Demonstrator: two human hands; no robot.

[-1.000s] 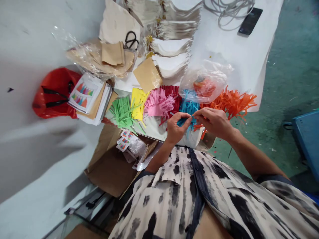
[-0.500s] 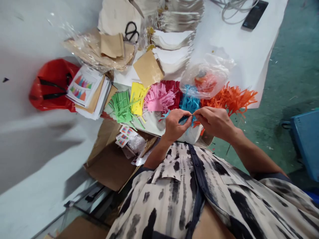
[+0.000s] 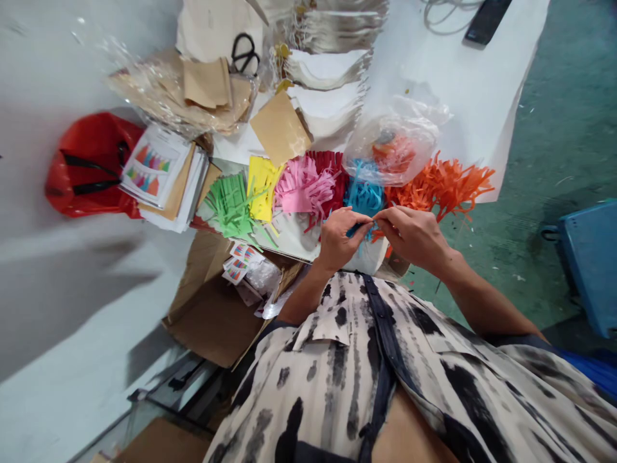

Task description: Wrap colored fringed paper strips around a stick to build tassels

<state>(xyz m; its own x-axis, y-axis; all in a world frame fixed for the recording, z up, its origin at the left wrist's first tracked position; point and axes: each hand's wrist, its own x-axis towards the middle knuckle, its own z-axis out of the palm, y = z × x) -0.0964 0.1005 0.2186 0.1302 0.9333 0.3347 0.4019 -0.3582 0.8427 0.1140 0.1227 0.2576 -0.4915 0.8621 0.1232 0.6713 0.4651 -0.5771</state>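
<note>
My left hand and my right hand meet fingertip to fingertip over a small blue fringed paper piece, both pinching it. Just beyond them lie piles of fringed paper: blue, orange, pink, dark red, yellow and green. A clear plastic bag holding orange pieces rests on the blue and orange piles.
Printed colour sheets sit beside a red bag at the left. Black scissors, brown paper and stacked white pieces lie further back. An open cardboard box is below left, a phone at top right.
Both hands stay pinched together on the blue piece and work it slightly. The camera has tilted, shifting everything a little upward and leftward in view.
</note>
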